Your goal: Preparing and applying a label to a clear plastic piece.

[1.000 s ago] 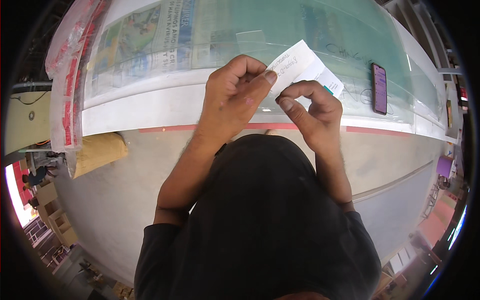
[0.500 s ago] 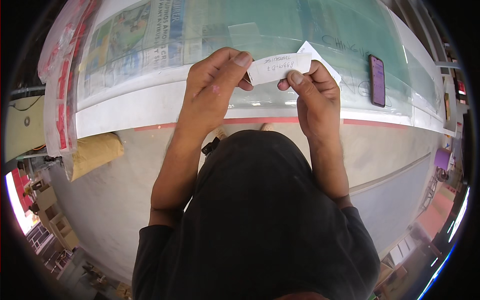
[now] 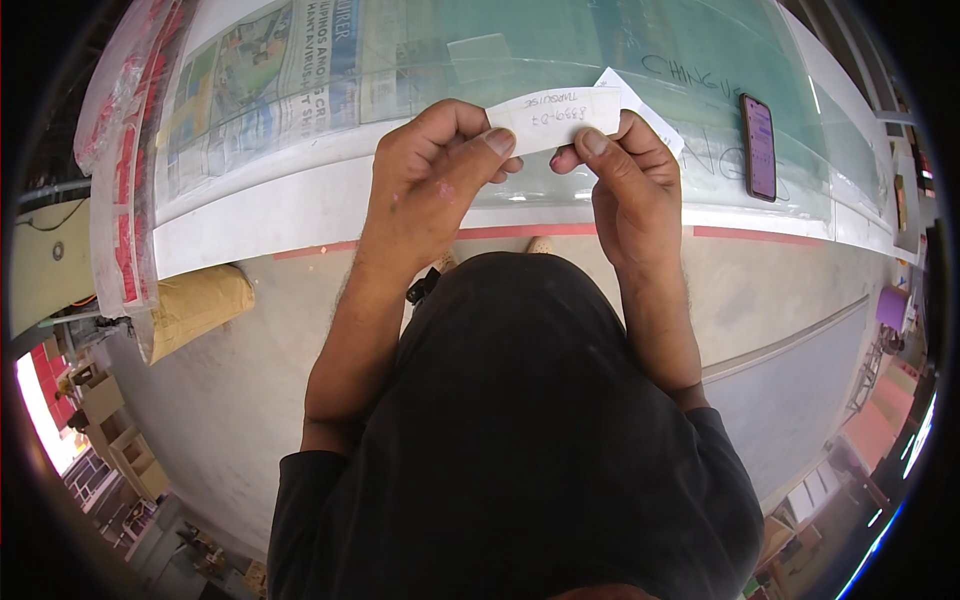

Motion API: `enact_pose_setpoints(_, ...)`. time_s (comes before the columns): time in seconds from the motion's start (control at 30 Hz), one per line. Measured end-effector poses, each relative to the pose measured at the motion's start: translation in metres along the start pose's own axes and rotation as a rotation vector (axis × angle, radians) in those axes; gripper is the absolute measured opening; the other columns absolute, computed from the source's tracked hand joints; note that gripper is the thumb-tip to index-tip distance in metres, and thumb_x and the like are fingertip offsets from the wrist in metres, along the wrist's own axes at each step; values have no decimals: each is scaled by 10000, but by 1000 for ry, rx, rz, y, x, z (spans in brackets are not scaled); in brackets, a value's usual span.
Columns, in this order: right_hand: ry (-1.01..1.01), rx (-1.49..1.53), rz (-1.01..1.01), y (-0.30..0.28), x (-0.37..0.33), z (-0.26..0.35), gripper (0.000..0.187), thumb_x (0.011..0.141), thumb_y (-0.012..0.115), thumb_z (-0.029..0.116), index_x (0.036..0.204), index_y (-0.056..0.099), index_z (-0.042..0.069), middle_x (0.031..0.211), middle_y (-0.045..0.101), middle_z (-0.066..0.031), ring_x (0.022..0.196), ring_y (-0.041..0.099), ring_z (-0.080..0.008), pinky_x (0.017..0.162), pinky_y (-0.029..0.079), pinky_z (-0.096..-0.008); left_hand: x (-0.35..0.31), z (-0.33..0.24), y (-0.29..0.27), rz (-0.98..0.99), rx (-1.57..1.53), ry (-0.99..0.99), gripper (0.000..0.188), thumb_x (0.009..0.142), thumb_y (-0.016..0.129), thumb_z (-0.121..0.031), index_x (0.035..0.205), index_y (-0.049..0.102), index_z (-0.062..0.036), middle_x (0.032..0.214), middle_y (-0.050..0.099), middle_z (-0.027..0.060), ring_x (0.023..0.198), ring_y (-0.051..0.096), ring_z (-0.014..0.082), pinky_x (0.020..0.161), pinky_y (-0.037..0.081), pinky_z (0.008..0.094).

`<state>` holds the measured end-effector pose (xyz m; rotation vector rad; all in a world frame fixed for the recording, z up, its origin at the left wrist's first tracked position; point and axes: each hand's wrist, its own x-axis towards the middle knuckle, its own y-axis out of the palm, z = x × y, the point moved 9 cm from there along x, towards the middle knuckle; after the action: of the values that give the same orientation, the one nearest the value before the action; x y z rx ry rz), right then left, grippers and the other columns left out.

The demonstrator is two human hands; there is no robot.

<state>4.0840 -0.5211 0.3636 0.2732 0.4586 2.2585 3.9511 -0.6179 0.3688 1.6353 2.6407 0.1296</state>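
A narrow white paper strip (image 3: 553, 118) with handwriting on it is stretched between my two hands over the table's near side. My left hand (image 3: 437, 165) pinches its left end, thumb on top. At the strip's right end, my right hand (image 3: 630, 180) pinches it between thumb and curled fingers. Behind the strip and my right fingers, a second white paper (image 3: 640, 112) shows a pointed corner; whether my right hand also holds it, I cannot tell. A small pale paper piece (image 3: 479, 59) lies farther back on the table.
A phone (image 3: 759, 148) with a lit screen lies on the plastic-covered green table top (image 3: 560, 40) at right. Newspaper (image 3: 270, 75) is under the clear plastic at left. Plastic wrap with red stripes (image 3: 125, 230) hangs at the left edge, near a brown paper package (image 3: 200, 308).
My left thumb has shifted along the strip, now lying more over its lower left part. The strip has risen slightly in view. Both hands keep their hold.
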Motion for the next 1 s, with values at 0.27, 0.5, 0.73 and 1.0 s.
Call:
enact_pose_setpoints(0.27, -3, 3, -1, -2, -5, 4, 85, 911, 638, 83, 934, 661, 5, 851, 711, -106, 803, 667, -149, 868, 479, -330, -2, -4, 2, -42, -35, -12, 170, 935, 568, -139, 904, 620, 20, 847, 696, 149, 755, 653, 168, 769, 526, 334)
enact_pose_setpoints(0.5, -46, 56, 42, 6, -14, 21, 117, 945, 588, 98, 910, 646, 4, 812, 697, -123, 779, 651, -165, 824, 479, -329, -6, -22, 6, -2, -53, 103, 176, 939, 557, -133, 930, 612, 34, 882, 702, 172, 768, 666, 195, 786, 530, 342)
enact_pose_setpoints(0.73, -94, 95, 111, 10, -22, 38, 173, 978, 532, 126, 932, 628, -11, 796, 689, -143, 772, 652, -183, 803, 487, -338, -12, -39, 12, 29, -74, 144, 189, 942, 535, -120, 951, 605, 55, 894, 697, 200, 771, 676, 225, 797, 527, 351)
enact_pose_setpoints(1.0, -102, 94, 87, 8, -28, 41, 183, 980, 530, 136, 938, 628, -12, 800, 689, -148, 771, 652, -188, 802, 489, -339, -16, -43, 17, 61, -55, 157, 242, 947, 530, -162, 980, 598, 68, 906, 695, 219, 779, 685, 245, 804, 521, 362)
